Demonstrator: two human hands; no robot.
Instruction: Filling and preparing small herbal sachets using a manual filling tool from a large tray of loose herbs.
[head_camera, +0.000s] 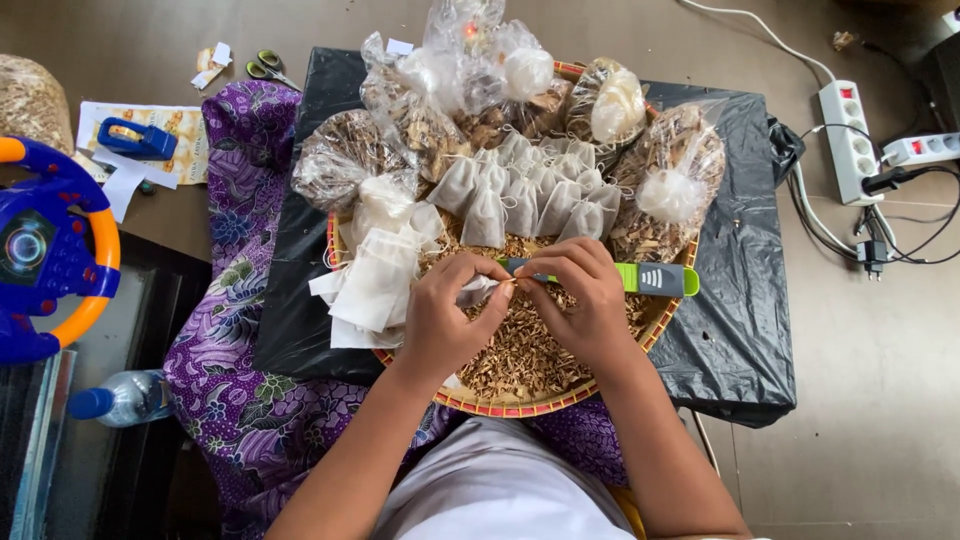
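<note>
Soft even daylight, sharp focus

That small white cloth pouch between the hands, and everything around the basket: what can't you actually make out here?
Head view only:
- Small white cloth pouch: mostly covered by the left hand; its fill is hidden.
- Green and grey measuring spoon: its bowl is hidden under the right hand.
- Round woven basket: far rim hidden by clear plastic bags.
- Clear plastic bottle: partly hidden by purple patterned cloth.

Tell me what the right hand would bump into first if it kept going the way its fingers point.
The right hand points left, toward the left hand. It would likely meet the small white pouch pinched in the left fingers first; they already nearly touch.
</note>
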